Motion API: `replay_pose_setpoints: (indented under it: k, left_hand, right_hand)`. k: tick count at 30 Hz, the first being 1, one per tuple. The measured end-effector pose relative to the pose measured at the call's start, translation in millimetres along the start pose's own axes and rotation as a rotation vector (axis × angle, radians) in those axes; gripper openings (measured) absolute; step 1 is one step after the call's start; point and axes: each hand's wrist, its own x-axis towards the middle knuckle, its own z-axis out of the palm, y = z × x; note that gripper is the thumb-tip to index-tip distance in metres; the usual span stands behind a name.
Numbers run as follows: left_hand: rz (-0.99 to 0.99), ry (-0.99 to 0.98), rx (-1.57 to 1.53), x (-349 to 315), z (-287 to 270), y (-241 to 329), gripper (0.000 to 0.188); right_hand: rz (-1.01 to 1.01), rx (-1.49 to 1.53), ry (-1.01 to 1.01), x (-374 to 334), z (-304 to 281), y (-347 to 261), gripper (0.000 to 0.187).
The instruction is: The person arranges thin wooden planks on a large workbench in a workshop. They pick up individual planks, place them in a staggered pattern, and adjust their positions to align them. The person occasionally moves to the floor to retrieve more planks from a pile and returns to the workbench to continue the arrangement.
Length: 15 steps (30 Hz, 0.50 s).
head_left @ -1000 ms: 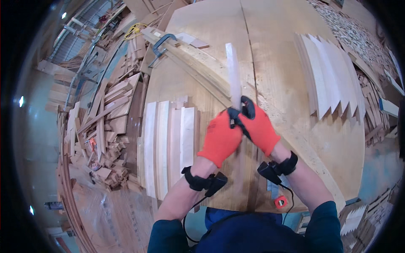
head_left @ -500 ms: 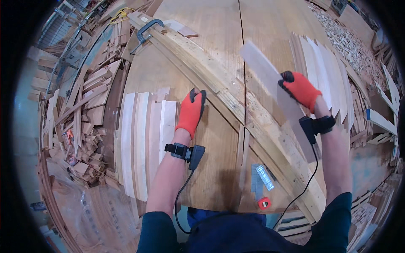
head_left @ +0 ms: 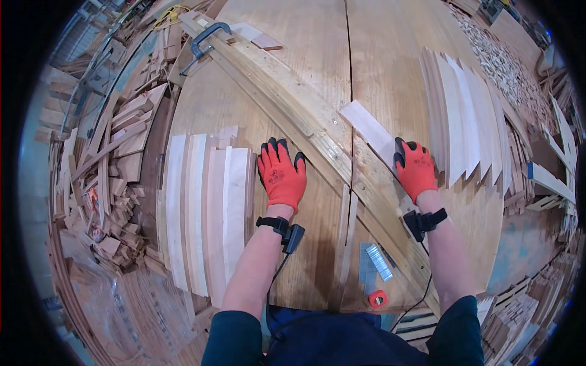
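My left hand (head_left: 282, 177), in a red glove with black fingertips, lies palm down on the wooden table with its fingers stretched. It holds nothing and rests close to the near side of a long diagonal timber rail (head_left: 326, 149). With my right hand (head_left: 416, 168), gloved alike, I grip a pale wooden board (head_left: 368, 127) near its right end. That board lies slantwise along the far side of the rail, and its lower part is hidden by the hand. A blue C-clamp (head_left: 204, 38) is fixed on the rail's far end.
Pale boards stand side by side in a left stack (head_left: 204, 213) and a right stack (head_left: 467, 119). Near the front edge lie a red tape measure (head_left: 378, 298), a shiny ribbed strip (head_left: 379, 262) and a flat grey metal piece (head_left: 366, 271). Offcuts (head_left: 122, 213) are heaped at the left.
My right hand has brought the board down and nearer, from raised above the table to beside the rail. My left hand has opened from a loose curl to flat on the table.
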Motion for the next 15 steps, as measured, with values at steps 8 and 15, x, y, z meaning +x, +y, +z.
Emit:
replay_pose_setpoints:
  k: [8,15]
  left_hand:
    - [0.026,0.025,-0.021,4.2,-3.1,0.8,0.066]
    - [0.050,0.052,-0.003,10.6,4.6,-2.0,0.064]
  right_hand:
    - [0.060,0.074,0.050,-12.0,8.1,-14.4,0.062]
    - [0.026,-0.015,0.061,-2.1,12.5,-22.5,0.063]
